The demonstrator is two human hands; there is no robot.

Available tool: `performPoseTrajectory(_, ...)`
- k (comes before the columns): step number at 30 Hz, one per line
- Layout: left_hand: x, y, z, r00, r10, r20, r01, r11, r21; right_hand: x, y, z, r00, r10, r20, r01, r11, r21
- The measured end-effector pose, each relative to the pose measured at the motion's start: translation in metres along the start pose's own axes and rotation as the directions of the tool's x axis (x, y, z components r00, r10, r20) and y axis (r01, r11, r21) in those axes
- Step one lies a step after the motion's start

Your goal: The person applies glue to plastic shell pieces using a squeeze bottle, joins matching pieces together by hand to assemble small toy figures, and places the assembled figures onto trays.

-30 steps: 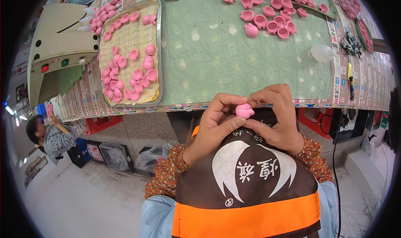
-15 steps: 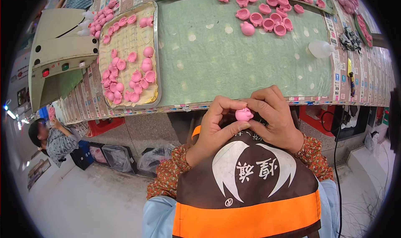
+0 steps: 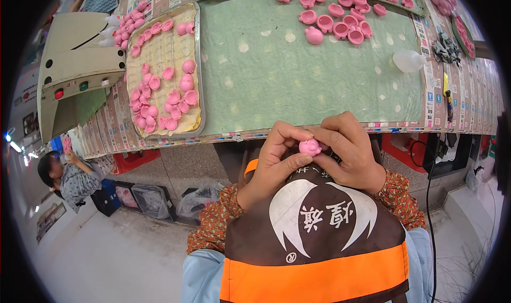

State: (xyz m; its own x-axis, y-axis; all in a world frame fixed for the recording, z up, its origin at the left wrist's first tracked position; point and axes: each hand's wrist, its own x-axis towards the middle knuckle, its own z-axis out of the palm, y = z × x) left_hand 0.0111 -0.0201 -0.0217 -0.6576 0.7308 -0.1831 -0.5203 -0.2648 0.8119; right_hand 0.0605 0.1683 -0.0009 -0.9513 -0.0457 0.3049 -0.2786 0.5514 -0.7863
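Note:
A small round pink toy head [image 3: 310, 147], with little raised features on its right side, is pinched between my two hands just in front of the table edge. My left hand [image 3: 278, 156] grips it from the left between thumb and forefinger. On the other side, the fingers of my right hand [image 3: 345, 151] bend over its top and side, thumb below. The far right of the mat bears several loose pink half shells [image 3: 340, 29], many lying hollow side up. More pink pieces [image 3: 145, 102] lie in a metal tray [image 3: 200, 90] at the left.
A green spotted mat [image 3: 298, 85] covers the table. A white squeeze bottle [image 3: 408, 61] lies at its right, near a yellow-handled tool [image 3: 447, 93]. Left of the tray stands a beige machine [image 3: 80, 71] with coloured buttons. Another person [image 3: 74, 178] sits at the far left.
The pink toy head has turned a little between my fingers, its raised features now facing more toward me. Both hands stay in nearly the same place.

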Motion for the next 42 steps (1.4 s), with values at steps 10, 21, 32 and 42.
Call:
performPoseTrajectory(10,0.003,0.004,0.001,0.992,-0.106,0.068,0.117,0.976,-0.183,0.008,0.002,-0.007,0.981,-0.03,0.19,0.052,0.993,-0.111)
performPoseTrajectory(21,-0.001,-0.012,0.0,0.996,-0.045,0.073,0.06,0.975,-0.213,0.004,0.004,-0.001,0.977,-0.157,0.143,0.178,0.973,-0.148)
performPoseTrajectory(32,-0.003,-0.016,-0.001,0.996,-0.094,-0.003,0.09,0.961,-0.261,0.001,0.005,0.004,0.982,-0.153,0.108,0.172,0.964,-0.202)
performPoseTrajectory(42,0.0,-0.015,-0.002,0.996,-0.091,-0.012,0.085,0.963,-0.256,0.002,0.004,0.006,0.987,-0.117,0.106,0.14,0.958,-0.249)
